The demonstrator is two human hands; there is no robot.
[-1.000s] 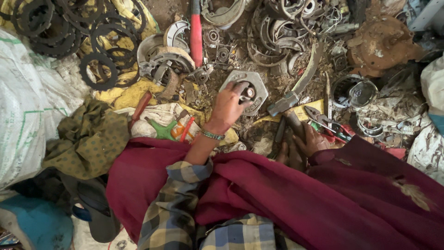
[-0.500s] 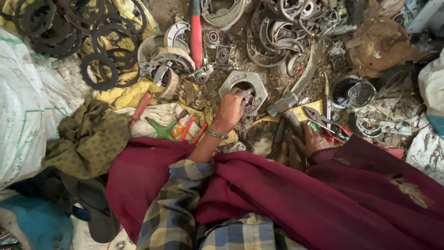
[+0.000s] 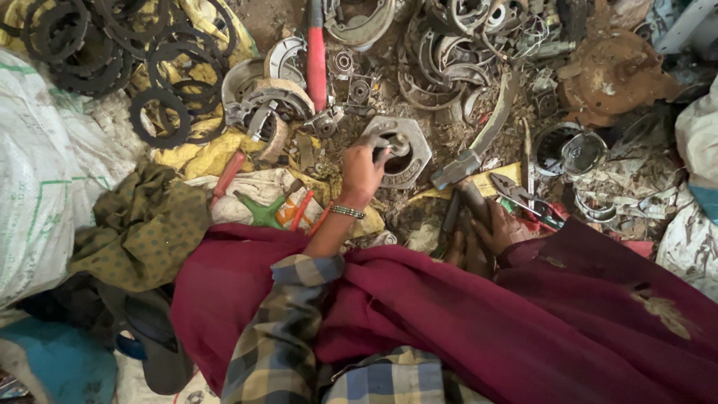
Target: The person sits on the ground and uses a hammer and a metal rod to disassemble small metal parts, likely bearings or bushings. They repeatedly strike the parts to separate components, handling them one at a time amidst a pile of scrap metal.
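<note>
My left hand (image 3: 361, 170), with a bracelet at the wrist, reaches forward onto a grey hexagonal metal plate (image 3: 413, 166) lying on the dirt. Its fingers are closed on a small round metal part (image 3: 396, 142) at the plate's centre. My right hand (image 3: 499, 228) lies low by my lap, just past the maroon cloth (image 3: 479, 314). Its fingers wrap a dark tool handle (image 3: 470, 203) that runs up to a grey metal head (image 3: 454, 170). My plaid sleeve (image 3: 288, 322) covers the left forearm.
Scrap surrounds me: black toothed rings (image 3: 161, 112) on yellow cloth at far left, curved brake shoes (image 3: 273, 101), a red-handled tool (image 3: 316, 56), pliers (image 3: 523, 196), a rusty round housing (image 3: 613, 71), a round chrome cap (image 3: 572, 150). An olive rag (image 3: 142, 224) and white sacks (image 3: 37, 179) lie left.
My left hand has shifted slightly left and nearer on the hexagonal plate while staying on its centre part. The right hand has kept its place.
</note>
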